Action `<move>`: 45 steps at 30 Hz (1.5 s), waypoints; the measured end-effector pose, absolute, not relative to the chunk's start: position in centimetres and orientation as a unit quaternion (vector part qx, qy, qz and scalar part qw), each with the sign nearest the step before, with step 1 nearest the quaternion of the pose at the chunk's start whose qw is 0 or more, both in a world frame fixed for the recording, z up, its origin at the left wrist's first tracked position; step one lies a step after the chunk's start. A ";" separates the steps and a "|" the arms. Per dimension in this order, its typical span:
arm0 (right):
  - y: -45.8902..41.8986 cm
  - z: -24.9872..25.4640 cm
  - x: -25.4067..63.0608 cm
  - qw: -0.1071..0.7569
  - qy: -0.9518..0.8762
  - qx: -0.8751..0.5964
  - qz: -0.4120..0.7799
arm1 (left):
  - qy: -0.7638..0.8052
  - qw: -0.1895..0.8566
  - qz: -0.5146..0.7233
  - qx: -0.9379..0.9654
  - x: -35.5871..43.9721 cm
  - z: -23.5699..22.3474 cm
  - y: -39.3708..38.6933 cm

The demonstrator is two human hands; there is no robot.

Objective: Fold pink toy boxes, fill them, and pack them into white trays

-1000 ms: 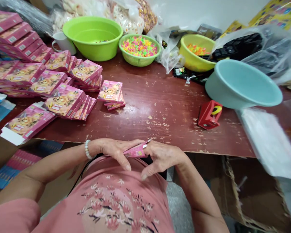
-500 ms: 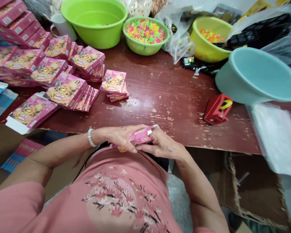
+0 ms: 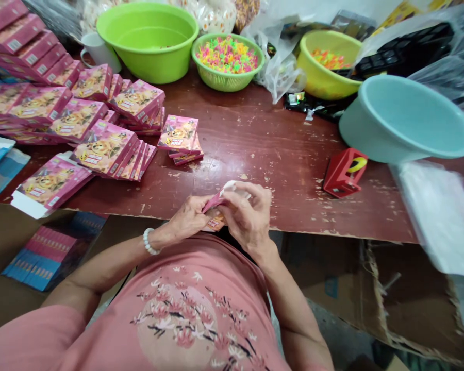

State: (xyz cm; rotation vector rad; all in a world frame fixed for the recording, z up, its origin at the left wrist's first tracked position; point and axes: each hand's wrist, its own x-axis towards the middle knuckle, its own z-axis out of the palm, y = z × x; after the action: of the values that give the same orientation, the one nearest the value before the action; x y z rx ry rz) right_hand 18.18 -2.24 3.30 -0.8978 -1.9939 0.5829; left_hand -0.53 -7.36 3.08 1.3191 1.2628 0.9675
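At the table's front edge, both hands hold one small pink printed box. My left hand, with a beaded bracelet at the wrist, grips its left side. My right hand is bent over the other end, fingers at the white flap; they cover much of that end. Beyond the hands lies a short stack of similar pink boxes. More pink boxes are piled to the left, and one box there has a white end flap sticking out.
Along the back stand a green basin, a green basket of small colourful pieces and a yellow basin. At the right are a light blue basin, a red tape dispenser and clear plastic bags. An open cardboard box stands below.
The pink box has been raised and tilted, its printed front now partly showing. My right hand has turned from lying across it to curling its fingers at the flap end.
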 end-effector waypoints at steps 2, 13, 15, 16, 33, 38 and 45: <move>-2.2 2.7 18.5 0.454 -0.748 -0.408 0.262 | 0.544 0.491 0.409 0.543 -0.7 2.8 -7.5; -3.9 0.9 17.3 0.356 -0.601 -0.359 0.619 | 0.524 0.492 0.394 0.572 0.1 3.7 -8.5; -3.9 0.9 17.1 0.359 -0.586 -0.354 0.635 | 0.504 0.540 0.410 0.534 0.1 3.6 -8.5; -3.9 0.9 17.1 0.363 -0.575 -0.355 0.642 | 0.503 0.553 0.416 0.518 0.0 3.4 -8.5; -3.9 -0.7 17.3 0.414 -0.563 -0.458 0.549 | 0.583 0.472 0.498 0.434 -1.0 1.5 -8.8; -4.6 -0.9 17.0 0.428 -0.533 -0.481 0.549 | 0.587 0.463 0.521 0.412 -0.5 0.1 -8.6; -4.8 -1.9 17.2 0.452 -0.560 -0.487 0.494 | 0.603 0.403 0.516 0.455 -0.4 0.4 -8.3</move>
State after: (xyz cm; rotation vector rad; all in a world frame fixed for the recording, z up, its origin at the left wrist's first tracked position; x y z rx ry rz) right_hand 17.23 -4.85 -1.90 -1.2039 -1.3839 1.2206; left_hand -0.38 -8.30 0.44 1.1509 1.5245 1.3044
